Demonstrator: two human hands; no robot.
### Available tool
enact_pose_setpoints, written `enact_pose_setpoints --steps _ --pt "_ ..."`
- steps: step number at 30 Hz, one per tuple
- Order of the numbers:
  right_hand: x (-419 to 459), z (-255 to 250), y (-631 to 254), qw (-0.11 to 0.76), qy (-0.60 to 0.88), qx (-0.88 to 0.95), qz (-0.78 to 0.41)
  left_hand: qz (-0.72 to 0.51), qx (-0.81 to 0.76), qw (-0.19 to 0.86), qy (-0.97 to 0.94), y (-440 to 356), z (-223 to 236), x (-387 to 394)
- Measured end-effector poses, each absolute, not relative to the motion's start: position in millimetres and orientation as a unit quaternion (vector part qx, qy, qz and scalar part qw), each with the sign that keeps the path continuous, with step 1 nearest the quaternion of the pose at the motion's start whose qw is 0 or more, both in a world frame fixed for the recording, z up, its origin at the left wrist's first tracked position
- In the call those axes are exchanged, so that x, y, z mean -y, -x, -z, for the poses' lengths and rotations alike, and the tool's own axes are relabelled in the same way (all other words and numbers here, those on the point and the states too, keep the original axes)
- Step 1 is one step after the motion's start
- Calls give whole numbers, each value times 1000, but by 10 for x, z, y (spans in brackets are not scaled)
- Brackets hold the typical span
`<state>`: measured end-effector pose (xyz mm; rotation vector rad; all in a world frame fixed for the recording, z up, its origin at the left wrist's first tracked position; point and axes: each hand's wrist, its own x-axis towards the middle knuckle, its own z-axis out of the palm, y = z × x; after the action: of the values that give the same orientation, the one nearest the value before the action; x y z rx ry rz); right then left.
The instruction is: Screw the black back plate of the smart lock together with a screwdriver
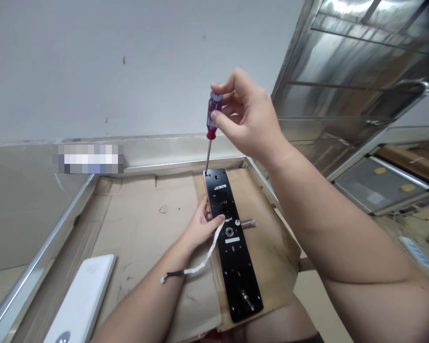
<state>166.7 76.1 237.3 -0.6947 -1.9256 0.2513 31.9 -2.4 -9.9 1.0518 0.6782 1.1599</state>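
A screwdriver [213, 112] with a purple and red handle stands nearly upright in my right hand [245, 112], thumb and fingers closed around the handle. Its tip meets the far left corner of a long black panel [232, 257]. My left hand [205, 219] grips that panel by its left edge, thumb on top and fingers at the side or beneath. Small holes, a few labels and a round fitting show on the panel's face. From its middle runs a white wrapped cable [210, 252], ending in a small connector over my left forearm.
Cardboard [139, 228] lines a metal-framed table. A white panel [82, 295] lies at the front left. Beside the black panel is a small clear-wrapped bundle [249, 223]. A shiny metal door [343, 71] stands at right, with a power strip [416, 252] on the floor.
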Motion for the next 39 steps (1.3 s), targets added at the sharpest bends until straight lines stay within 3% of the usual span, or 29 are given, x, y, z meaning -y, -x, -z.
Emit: enact_pose_setpoints --steps 19,27,30,32,34,39 --pt "-781 -2271 -1639 527 275 798 -100 -503 -286 670 -465 -299 59 26" --pt "-612 -1994 -1935 710 265 644 -102 -490 -281 671 -480 -277 2 22" --pt "-723 -1792 -2190 726 307 566 -241 -486 -274 680 -476 -274 14 11" --pt "-800 -1579 -2295 687 391 466 -397 -487 -280 683 -467 -273 23 2" --pt "-827 -1325 -2322 577 493 388 -523 -489 -288 684 -459 -271 29 -6" --pt "-729 -785 -2174 412 537 392 -623 -473 -293 692 -460 -247 31 -29"
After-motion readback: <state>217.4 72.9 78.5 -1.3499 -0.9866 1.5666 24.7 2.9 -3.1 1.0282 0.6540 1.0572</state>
